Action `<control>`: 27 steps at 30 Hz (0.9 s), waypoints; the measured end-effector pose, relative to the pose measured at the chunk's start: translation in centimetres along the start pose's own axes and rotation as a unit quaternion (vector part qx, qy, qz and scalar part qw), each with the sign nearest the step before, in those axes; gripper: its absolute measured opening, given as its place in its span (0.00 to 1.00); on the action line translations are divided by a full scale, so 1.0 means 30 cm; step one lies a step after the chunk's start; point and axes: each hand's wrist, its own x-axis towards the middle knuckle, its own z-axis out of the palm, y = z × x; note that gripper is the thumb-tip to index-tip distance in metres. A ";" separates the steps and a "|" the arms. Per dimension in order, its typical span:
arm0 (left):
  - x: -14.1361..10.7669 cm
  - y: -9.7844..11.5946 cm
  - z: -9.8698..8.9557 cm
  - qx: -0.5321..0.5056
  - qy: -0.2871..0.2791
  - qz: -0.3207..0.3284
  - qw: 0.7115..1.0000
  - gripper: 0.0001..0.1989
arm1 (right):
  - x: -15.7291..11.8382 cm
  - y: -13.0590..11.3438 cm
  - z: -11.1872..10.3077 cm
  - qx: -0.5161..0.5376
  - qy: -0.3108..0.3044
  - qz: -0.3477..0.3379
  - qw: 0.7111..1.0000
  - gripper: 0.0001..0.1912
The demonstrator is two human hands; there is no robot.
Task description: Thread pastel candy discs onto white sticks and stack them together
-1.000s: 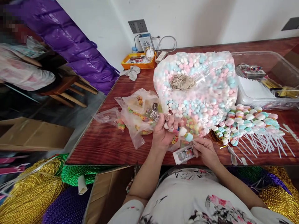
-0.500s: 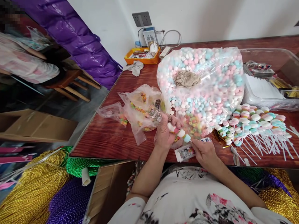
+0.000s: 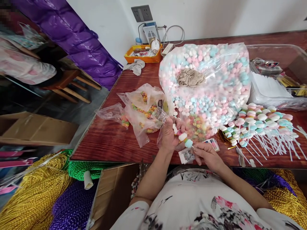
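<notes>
Between my hands is a candy skewer point(image 3: 183, 137) of white, pink and blue pieces with coloured rings among them. My left hand point(image 3: 169, 134) is closed around its upper end, and a small clear printed bag point(image 3: 160, 115) sticks out above that hand. With my right hand point(image 3: 207, 155) I pinch the white stick below the lowest blue piece. Under the right hand lie printed packets point(image 3: 185, 156), partly covered. Just beyond the left hand, a thin plastic bag point(image 3: 144, 108) of small coloured rings lies on the table. The large clear bag point(image 3: 203, 95) of pastel candies is past both hands.
Finished-looking candy skewers point(image 3: 266, 124) lie piled at the right, sticks toward me. Behind them is a clear plastic bin point(image 3: 297, 103). An orange tray point(image 3: 144, 59) and a crumpled cloth point(image 3: 135, 66) are at the back left. Bead strands point(image 3: 31, 191) and a cardboard box point(image 3: 40, 127) are beside the table.
The skewer's lower end and my right hand have shifted slightly left and down. Both hands keep their grip. The whole view has moved a little.
</notes>
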 end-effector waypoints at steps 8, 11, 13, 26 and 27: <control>0.000 0.023 -0.023 -0.035 -0.004 -0.052 0.998 0.29 | 0.015 0.072 -0.056 -0.415 0.195 -0.174 0.871 0.16; -0.001 0.027 -0.021 -0.020 0.015 -0.071 0.997 0.29 | 0.016 0.080 -0.077 -0.505 0.221 -0.232 0.802 0.19; -0.006 0.020 -0.018 0.000 0.020 -0.053 0.998 0.29 | 0.015 0.078 -0.070 -0.498 0.226 -0.246 0.800 0.18; -0.054 -0.025 0.042 -0.018 0.041 0.108 0.993 0.23 | 0.029 0.042 0.014 -0.548 0.202 -0.340 0.737 0.16; -0.057 -0.026 0.048 -0.024 0.044 0.101 0.994 0.24 | 0.034 0.038 0.012 -0.555 0.202 -0.342 0.731 0.16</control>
